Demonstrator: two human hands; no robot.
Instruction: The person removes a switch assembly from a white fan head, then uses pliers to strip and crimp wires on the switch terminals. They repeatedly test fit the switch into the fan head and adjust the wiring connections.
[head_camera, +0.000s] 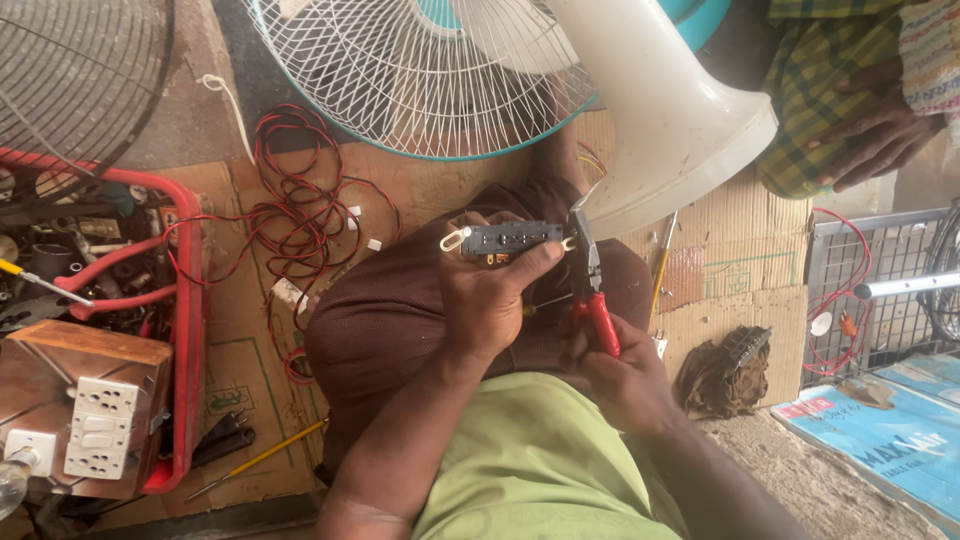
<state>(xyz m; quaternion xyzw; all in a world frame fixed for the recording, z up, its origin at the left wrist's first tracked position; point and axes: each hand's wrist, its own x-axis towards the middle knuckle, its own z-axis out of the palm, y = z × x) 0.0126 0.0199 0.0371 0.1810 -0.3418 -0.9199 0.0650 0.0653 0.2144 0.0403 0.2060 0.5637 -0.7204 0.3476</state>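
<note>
The left hand pinches a small black switch block between thumb and fingers, holding it level above the person's lap. The right hand is closed around the red handles of a pair of pliers, whose tip meets the right end of the block. Both are held over a brown cloth spread across the knees. Just beyond stands a white fan base with a wire fan guard beside it. Red and black wires lie looped on cardboard on the floor. To the left sits a red crate of parts with a wooden switchboard box. Another person's hand rests at the upper right.
</note>
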